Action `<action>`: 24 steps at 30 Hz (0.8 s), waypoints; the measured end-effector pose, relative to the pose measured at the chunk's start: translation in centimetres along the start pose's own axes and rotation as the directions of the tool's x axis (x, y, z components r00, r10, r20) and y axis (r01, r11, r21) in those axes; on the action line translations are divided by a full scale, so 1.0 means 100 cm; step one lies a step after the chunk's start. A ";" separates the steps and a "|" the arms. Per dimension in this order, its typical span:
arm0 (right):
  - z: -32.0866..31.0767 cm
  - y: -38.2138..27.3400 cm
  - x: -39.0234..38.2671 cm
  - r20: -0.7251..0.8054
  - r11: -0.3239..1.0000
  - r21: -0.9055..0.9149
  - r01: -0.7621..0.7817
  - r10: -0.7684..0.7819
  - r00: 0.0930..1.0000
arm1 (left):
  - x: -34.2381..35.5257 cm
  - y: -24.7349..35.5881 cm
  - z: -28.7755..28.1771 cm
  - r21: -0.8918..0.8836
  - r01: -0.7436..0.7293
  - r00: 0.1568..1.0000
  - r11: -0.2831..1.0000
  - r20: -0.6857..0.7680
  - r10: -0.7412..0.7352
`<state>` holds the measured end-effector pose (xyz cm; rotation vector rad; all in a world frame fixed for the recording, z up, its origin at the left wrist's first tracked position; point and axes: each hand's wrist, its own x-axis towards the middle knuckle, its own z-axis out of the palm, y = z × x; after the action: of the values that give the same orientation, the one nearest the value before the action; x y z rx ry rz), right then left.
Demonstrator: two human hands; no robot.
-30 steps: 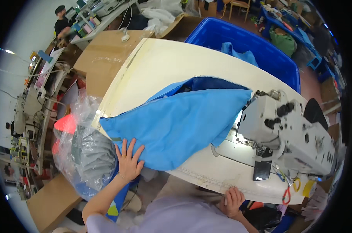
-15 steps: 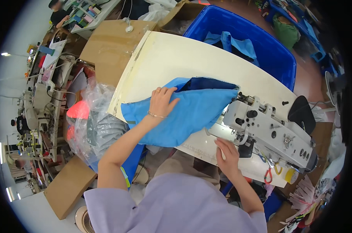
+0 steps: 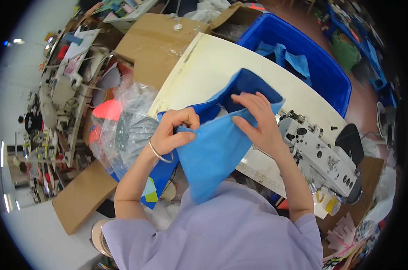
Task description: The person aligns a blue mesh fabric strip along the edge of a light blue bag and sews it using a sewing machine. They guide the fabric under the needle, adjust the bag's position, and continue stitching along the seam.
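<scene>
A light blue fabric piece (image 3: pixel 215 155), with a darker blue inner face and an open, pouch-like top, hangs over the table's near edge, its lower corner against my shirt. My left hand (image 3: pixel 173 130) pinches its upper left edge between thumb and bent fingers. My right hand (image 3: pixel 259 121) is at the upper right edge, its thumb on the light outer side and its fingers over the dark inner side. To the right of that hand stands a white sewing machine (image 3: pixel 323 155), its needle area hidden behind my hand and forearm.
The cream table (image 3: pixel 213 63) holds the machine. Beyond it is a blue bin (image 3: pixel 330 81) with blue fabric inside. Cardboard (image 3: pixel 156 40) and a clear plastic bag (image 3: pixel 136 108) of grey items lie left. A yellow-labelled roll (image 3: pixel 333 207) sits at the near right.
The fabric has come away from the machine, up and toward me, its opening wider. My right hand has risen from beside the machine onto its edge; my left now pinches the left edge.
</scene>
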<state>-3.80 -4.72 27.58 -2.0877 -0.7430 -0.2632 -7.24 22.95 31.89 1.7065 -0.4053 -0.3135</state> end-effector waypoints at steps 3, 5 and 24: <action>-0.015 -0.010 0.001 0.375 0.888 0.298 -0.352 0.230 0.898 | -0.018 0.027 -0.001 -0.029 0.014 0.999 0.999 -0.032 -0.015; -0.024 -0.025 -0.003 0.353 0.777 0.483 -0.404 0.250 0.902 | -0.033 0.045 -0.002 -0.020 0.079 0.990 0.997 -0.118 -0.081; -0.058 -0.051 -0.022 -0.141 0.925 -0.015 0.381 -0.379 0.915 | -0.107 0.137 0.084 0.960 -0.253 0.700 -0.117 0.265 0.663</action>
<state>-8.06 -8.10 33.49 -1.8762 -1.0581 -0.6135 -21.68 18.11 43.78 2.6947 -1.1689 1.1587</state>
